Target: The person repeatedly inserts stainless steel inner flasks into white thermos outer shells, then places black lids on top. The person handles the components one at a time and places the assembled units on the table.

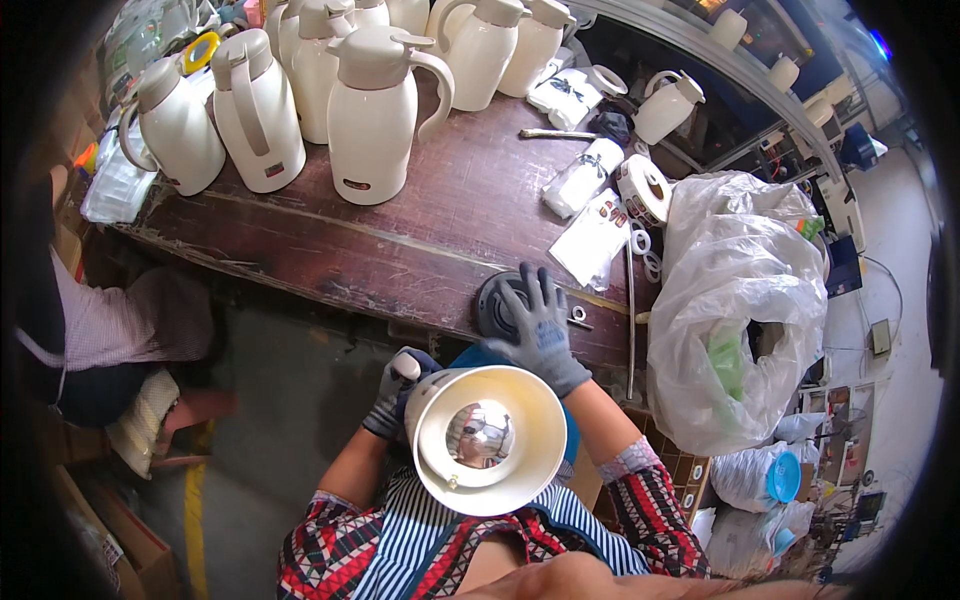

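Observation:
My left hand, in a grey glove, is closed round the handle of a cream jug body. The jug is tipped with its wide open end upward, and a shiny silver dome shows inside it. In a matching glove, my right hand has its fingers spread over a round black disc-shaped part at the table's front edge. Whether the fingertips press on that part is hard to see. Close to the right hand lie a small metal nut and a short dark rod.
Several cream jugs stand along the back of the wooden table. To the right are a sticker roll, white rings, a long metal rod and a large plastic bag. A person sits at the left.

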{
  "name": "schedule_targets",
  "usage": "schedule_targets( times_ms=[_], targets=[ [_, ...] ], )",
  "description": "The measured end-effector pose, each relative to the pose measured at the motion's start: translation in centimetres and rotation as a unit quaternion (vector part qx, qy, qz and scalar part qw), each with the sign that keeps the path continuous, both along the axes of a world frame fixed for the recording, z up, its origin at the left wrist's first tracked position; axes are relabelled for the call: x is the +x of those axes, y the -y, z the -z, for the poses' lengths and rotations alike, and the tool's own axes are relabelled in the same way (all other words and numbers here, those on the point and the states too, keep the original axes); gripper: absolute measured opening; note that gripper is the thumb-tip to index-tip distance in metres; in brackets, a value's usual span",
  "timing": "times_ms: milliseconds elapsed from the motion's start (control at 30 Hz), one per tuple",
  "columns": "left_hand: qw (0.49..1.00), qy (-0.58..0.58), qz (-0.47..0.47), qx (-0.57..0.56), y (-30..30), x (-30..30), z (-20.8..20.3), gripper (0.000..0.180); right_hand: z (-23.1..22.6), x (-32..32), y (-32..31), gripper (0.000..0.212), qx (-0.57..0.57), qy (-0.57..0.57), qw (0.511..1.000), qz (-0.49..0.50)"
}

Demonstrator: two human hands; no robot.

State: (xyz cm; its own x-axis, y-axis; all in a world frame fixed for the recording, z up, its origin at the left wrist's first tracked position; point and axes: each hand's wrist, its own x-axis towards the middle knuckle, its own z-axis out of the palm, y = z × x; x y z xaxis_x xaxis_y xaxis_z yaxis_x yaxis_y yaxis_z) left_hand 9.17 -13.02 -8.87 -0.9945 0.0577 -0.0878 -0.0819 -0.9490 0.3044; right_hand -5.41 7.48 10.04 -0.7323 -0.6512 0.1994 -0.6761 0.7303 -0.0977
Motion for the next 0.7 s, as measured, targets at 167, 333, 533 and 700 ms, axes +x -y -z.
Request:
schedule_targets(
  times_ms=[167,333,533,700],
  targets=[
    [0.917,0.032,-0.146,-0.37,-0.3,0.7,0.9,0.008,1.7,-1.0,2.0,0.087,0.057,0.074,0.993,0.077],
    [0.968,0.031,-0.158,-0.193,2.6,0.5,-3.6,0.006,-5.9,0.9,-1.9,0.071,-0.46,0.295,0.835,0.056],
    [0.921,0.038,-0.201,-0.333,3.3,-2.4,-5.3,0.008,-18.5,8.7,-2.7,0.095,-0.147,0.091,0.966,-0.191],
    [0.939,-0.026,-0.077,-0.333,3.9,-4.5,-9.1,0.018,-18.5,9.5,-4.3,0.084,-0.119,0.093,0.962,-0.227]
  ],
)
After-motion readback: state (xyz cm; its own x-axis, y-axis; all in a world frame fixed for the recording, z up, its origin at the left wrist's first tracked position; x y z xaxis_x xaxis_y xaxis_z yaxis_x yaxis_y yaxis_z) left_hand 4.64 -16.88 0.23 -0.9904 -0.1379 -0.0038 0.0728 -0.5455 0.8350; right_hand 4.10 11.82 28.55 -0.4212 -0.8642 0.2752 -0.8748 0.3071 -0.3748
